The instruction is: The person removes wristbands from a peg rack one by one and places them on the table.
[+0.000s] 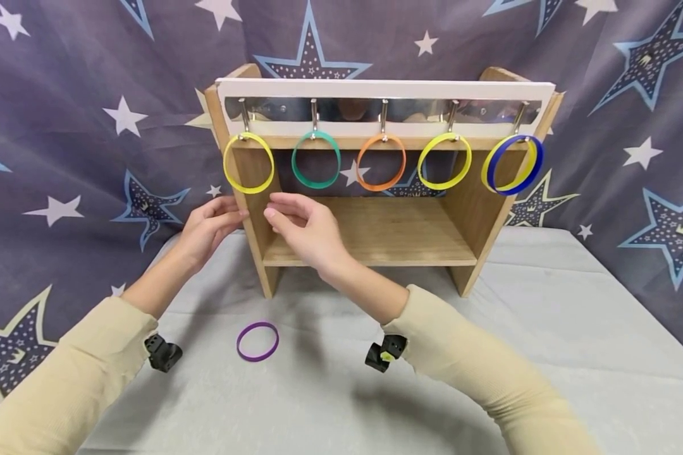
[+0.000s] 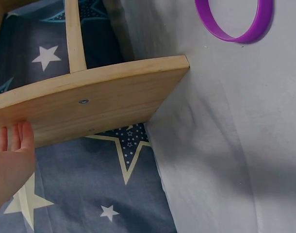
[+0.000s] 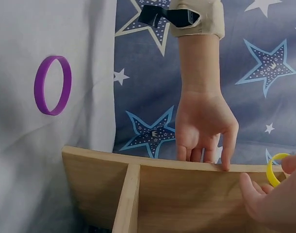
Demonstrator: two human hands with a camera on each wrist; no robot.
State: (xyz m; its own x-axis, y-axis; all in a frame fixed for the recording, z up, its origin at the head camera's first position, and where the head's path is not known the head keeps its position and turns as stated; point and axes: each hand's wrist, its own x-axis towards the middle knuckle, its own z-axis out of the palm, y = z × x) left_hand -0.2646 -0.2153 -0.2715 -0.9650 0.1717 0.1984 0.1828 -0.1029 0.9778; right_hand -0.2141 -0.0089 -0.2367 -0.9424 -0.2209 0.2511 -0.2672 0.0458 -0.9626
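rack [image 1: 398, 227] bears six bands [image 1: 379, 188] on hooks [image 1: 384, 117], left hand [image 1: 208, 229] touching it.

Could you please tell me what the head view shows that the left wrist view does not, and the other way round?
Only the head view shows the hooks, the hanging bands and the right hand.

Only the left wrist view shows the small screw in the outer face of the shelf's side.

Both show the left hand at the side of the wooden shelf, the purple band lying on the gray cloth, and the starry curtain.
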